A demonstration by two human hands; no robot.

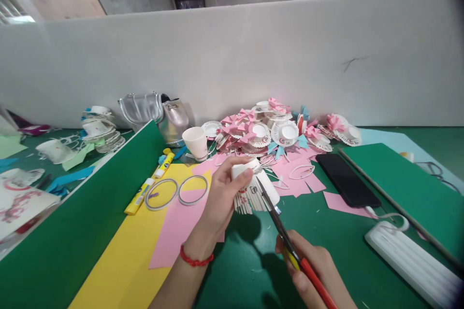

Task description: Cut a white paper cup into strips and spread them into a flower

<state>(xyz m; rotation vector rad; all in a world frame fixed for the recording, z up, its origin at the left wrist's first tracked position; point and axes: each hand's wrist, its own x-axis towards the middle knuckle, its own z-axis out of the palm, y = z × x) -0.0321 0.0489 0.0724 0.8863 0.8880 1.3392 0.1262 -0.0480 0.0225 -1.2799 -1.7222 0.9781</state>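
Note:
My left hand is closed round a white paper cup, which lies on its side in the air with its wall slit into many narrow strips. Those strips hang down below my fingers, with red and black print on them. In my right hand is a pair of scissors with red and yellow handles. Its blades reach up to the cup's cut wall; whether they are parted there I cannot tell. The inside of the cup is hidden.
Behind the hands rises a pile of paper-cup pieces with pink and blue bows. A whole paper cup, glue sticks and two tape rings lie left. A phone and white power strip are right; a green divider stands left.

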